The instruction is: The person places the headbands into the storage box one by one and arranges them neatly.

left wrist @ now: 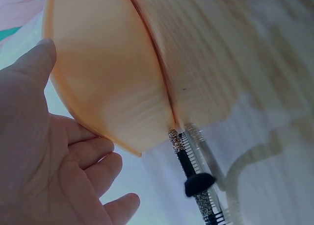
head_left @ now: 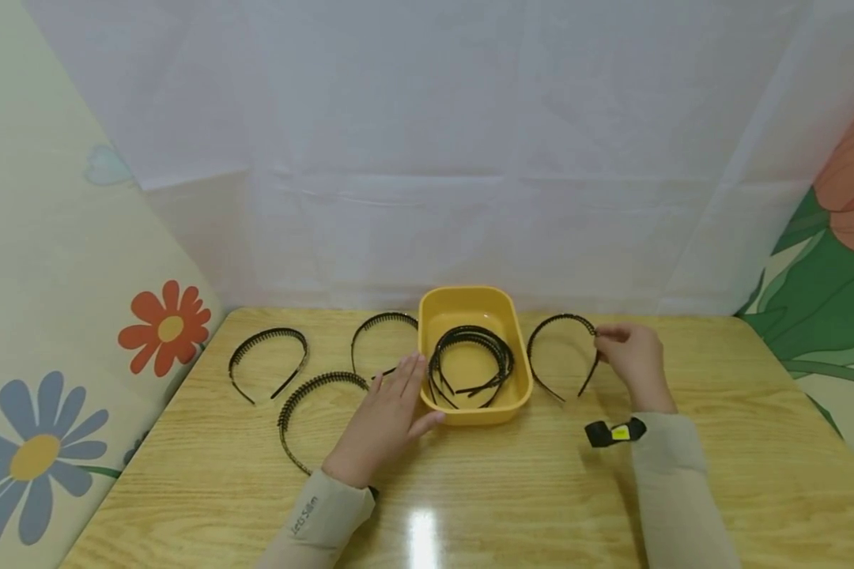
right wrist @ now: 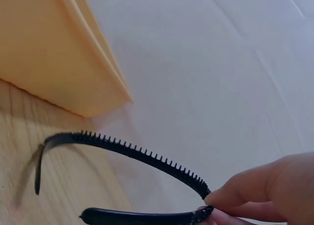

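Between thumb and fingertips, my right hand pinches one side of a black toothed headband, just right of the yellow bin. In the right wrist view the headband shows its comb teeth, with the fingers at its bend. My left hand rests against the bin's left side, fingers extended; the left wrist view shows its thumb and fingertips touching the bin's rim. Several black headbands lie nested inside the bin.
Left of the bin, one headband lies at the far left, another close beside the bin, and a third nearer, partly hidden by my left arm. A white cloth hangs behind the wooden table.
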The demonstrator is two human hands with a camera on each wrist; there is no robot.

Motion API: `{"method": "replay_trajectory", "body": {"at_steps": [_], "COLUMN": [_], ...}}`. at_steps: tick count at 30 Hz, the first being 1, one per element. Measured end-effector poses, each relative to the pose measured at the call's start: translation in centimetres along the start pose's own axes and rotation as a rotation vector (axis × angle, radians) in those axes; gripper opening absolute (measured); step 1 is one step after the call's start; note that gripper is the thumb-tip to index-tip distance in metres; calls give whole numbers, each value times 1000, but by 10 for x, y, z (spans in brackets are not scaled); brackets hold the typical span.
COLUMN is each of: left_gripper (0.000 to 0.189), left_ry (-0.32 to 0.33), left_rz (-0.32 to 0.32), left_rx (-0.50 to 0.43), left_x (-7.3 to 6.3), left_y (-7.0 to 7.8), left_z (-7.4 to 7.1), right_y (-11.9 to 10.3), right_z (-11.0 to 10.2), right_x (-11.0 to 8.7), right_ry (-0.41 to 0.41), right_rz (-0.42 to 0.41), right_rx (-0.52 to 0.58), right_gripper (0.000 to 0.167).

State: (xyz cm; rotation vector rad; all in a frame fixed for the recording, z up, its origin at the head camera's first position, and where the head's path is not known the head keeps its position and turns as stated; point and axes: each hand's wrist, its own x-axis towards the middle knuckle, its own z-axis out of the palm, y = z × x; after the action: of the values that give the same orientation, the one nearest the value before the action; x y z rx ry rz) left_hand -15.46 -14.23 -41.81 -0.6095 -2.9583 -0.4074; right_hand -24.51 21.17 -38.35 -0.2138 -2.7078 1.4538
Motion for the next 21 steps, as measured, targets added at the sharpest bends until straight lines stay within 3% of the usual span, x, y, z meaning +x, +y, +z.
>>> {"method": "replay_trajectory", "body": {"at_steps": [4, 12, 21], "left_gripper": [88, 89, 89], "left_ry": [-4, -7, 3], "left_rz": [-2, -3, 1], "left_rx": [-1, -2, -2], "left_x": [0, 1, 1], "left_y": [0, -1, -2], "left_z": [1, 1, 2], "right_y": [-5, -16, -26], "right_z": [0, 0, 0], "right_x": [-3, -9, -15], "right_ry": [85, 243, 272], "right_rz": [-60, -99, -74], "right_rx": [2, 69, 157], "right_gripper": [35, 31, 31]}}
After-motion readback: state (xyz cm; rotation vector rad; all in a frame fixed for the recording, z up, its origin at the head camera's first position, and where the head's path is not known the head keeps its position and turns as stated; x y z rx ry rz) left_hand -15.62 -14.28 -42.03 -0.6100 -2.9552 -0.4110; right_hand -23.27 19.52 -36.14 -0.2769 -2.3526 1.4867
